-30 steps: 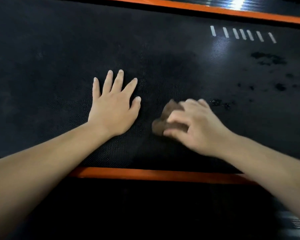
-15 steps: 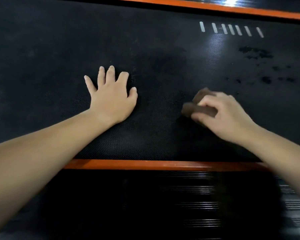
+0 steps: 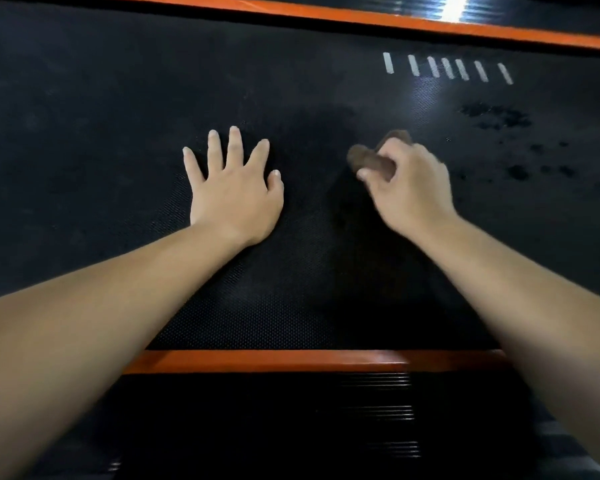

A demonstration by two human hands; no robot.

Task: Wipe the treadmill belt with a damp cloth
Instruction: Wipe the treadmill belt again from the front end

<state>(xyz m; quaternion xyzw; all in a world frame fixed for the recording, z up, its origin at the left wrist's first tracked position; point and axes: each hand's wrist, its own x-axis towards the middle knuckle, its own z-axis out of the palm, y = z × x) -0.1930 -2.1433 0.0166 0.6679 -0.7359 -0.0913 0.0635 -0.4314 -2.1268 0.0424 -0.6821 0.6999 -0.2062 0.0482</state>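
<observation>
The black textured treadmill belt (image 3: 125,109) fills most of the view. My left hand (image 3: 234,194) lies flat on it with the fingers spread. To its right, my right hand (image 3: 411,183) grips a small bunched brown cloth (image 3: 366,159) and presses it on the belt; most of the cloth is hidden under the fingers. Dark wet spots (image 3: 499,117) mark the belt to the right of the cloth.
Orange side rails run along the near edge (image 3: 291,360) and the far edge (image 3: 361,17) of the belt. A row of several white dashes (image 3: 447,68) is printed on the belt at the far right. A ribbed black footboard (image 3: 361,410) lies below the near rail.
My right hand has slid the cloth to the right and away from me across the belt. My left hand stays flat in about the same place, fingers now spread wider.
</observation>
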